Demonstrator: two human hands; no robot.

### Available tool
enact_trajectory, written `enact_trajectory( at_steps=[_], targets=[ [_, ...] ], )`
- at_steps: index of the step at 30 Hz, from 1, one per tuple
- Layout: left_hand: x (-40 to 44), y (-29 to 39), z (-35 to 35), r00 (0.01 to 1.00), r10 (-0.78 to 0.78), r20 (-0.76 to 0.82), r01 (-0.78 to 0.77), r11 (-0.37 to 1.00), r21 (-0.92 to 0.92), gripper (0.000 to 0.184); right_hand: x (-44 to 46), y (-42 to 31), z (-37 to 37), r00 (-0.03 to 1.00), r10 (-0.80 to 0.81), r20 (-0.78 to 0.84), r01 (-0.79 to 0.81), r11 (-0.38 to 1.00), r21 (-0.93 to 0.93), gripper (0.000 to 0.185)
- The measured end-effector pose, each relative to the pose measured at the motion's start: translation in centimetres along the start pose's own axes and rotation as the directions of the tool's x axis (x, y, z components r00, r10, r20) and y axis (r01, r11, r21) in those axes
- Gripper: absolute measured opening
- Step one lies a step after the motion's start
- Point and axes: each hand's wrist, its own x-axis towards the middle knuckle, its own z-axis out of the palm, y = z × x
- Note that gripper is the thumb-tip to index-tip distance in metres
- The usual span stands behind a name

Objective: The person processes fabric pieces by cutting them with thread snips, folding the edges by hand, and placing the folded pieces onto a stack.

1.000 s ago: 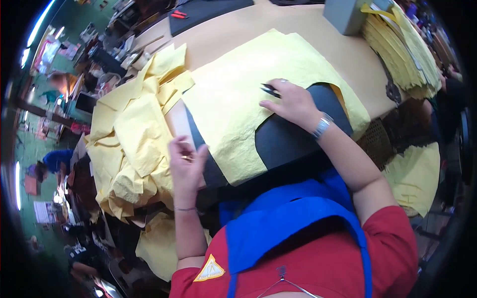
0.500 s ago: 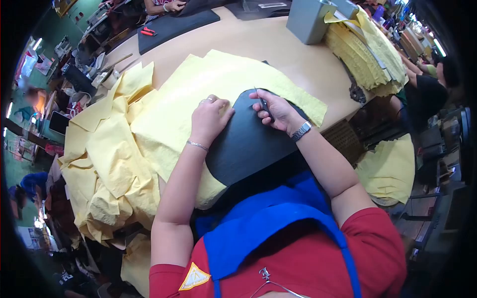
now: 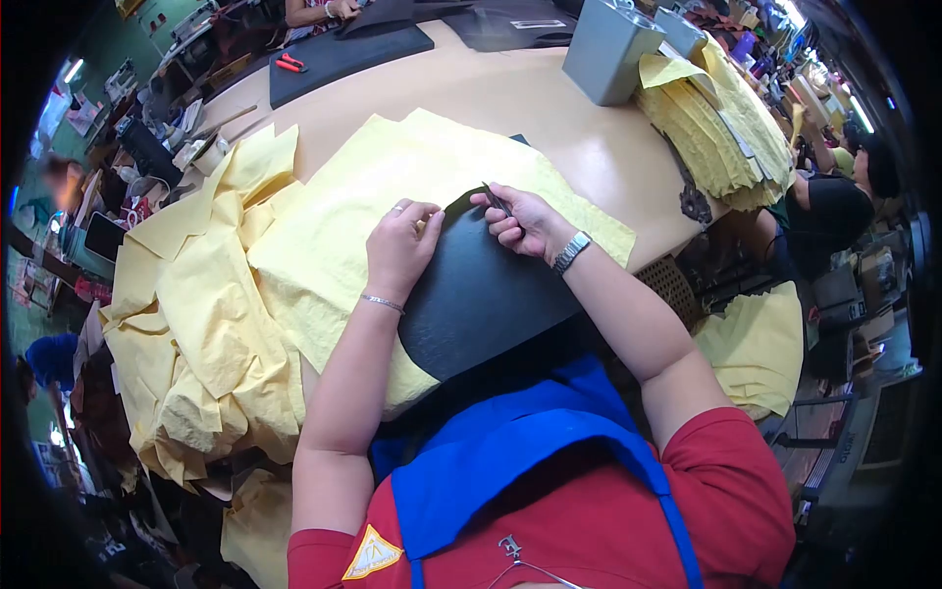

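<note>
A large yellow sheet (image 3: 334, 206) lies over a black board (image 3: 481, 294), its cut edge curving round the bare part of the board. My left hand (image 3: 400, 247) pinches the sheet's edge near the top of that curve, fingers pressed together. Just right of it, my right hand (image 3: 525, 224) is closed round a small dark cutting tool (image 3: 496, 200), whose tip points up and left at the sheet's edge.
Crumpled yellow pieces (image 3: 211, 314) lie at the left. A grey metal box (image 3: 613, 54) and a stack of yellow sheets (image 3: 711, 128) stand at the back right. A red tool (image 3: 291, 63) rests on a black board; a person's hand (image 3: 343, 9) shows behind it.
My left hand has come from the sheet's left side onto its edge. My right hand has turned and closed round the tool. The sheet has shifted left, baring more black board.
</note>
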Motion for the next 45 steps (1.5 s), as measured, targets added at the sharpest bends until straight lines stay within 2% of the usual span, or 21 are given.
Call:
enact_trajectory(
  at_steps=[3, 8, 15, 24, 30, 36, 42, 45],
  targets=[
    [0.0, -0.1, 0.0, 1.0, 0.008, 0.0, -0.008, 1.0, -0.008, 0.013, -0.2, 0.4, 0.0, 0.998, -0.049, -0.029, 0.048, 0.998, -0.041, 0.034],
    [0.0, -0.5, 0.3, 0.995, 0.081, -0.053, -0.081, 0.997, -0.004, 0.013, -0.8, 0.5, -0.3, 1.0, -0.014, 0.021, 0.015, 0.999, -0.029, 0.033],
    [0.0, -0.6, 0.3, 0.997, 0.063, -0.04, -0.063, 0.998, -0.004, 0.012, -0.3, 0.8, 0.0, 0.997, -0.075, -0.006, 0.074, 0.993, -0.088, 0.033],
    [0.0, -0.6, 0.4, 0.998, 0.062, -0.032, -0.062, 0.998, 0.018, 0.012, -0.3, 0.7, 0.0, 0.999, -0.047, 0.027, 0.048, 0.998, -0.043, 0.033],
    [0.0, -0.6, 0.4, 0.997, 0.067, -0.039, -0.066, 0.998, 0.016, 0.012, -0.9, 1.2, 0.2, 0.994, -0.107, -0.025, 0.104, 0.991, -0.084, 0.033],
    [0.0, -0.4, 0.3, 0.998, 0.059, -0.035, -0.058, 0.998, 0.019, 0.013, -0.9, 0.7, 0.4, 0.999, -0.039, 0.014, 0.04, 0.996, -0.081, 0.032],
    [-0.1, -0.2, 0.1, 1.0, 0.012, 0.017, -0.012, 1.0, 0.017, 0.015, -0.8, 1.3, 0.5, 0.993, -0.115, -0.001, 0.114, 0.986, -0.118, 0.033],
    [0.3, 0.0, -0.7, 0.988, -0.033, 0.148, 0.044, 0.997, -0.068, 0.019, -3.1, 1.4, 0.0, 0.956, -0.279, -0.085, 0.254, 0.939, -0.23, 0.034]
  ],
)
